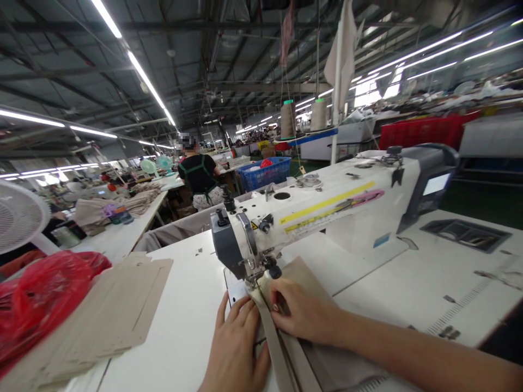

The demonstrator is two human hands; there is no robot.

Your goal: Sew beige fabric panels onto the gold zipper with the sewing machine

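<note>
A white sewing machine (327, 201) stands in front of me, its needle and presser foot down close to a beige fabric strip (271, 326). My left hand (239, 340) lies on the left edge of the strip, fingers stretched toward the presser foot. Just right of the foot, my right hand (300, 310) has its fingers curled and pinched at the beige fabric panel (304, 277). What sits between those fingertips is partly hidden. The panel spreads under my right forearm, and the strip runs down toward me.
Stacked beige cut pieces (118, 305) and a red plastic bag (53, 294) lie at the left. A white fan (20, 218) stands behind them. Thread cones (288, 120) rise behind the machine. A person (200, 171) faces away near a blue crate (265, 173).
</note>
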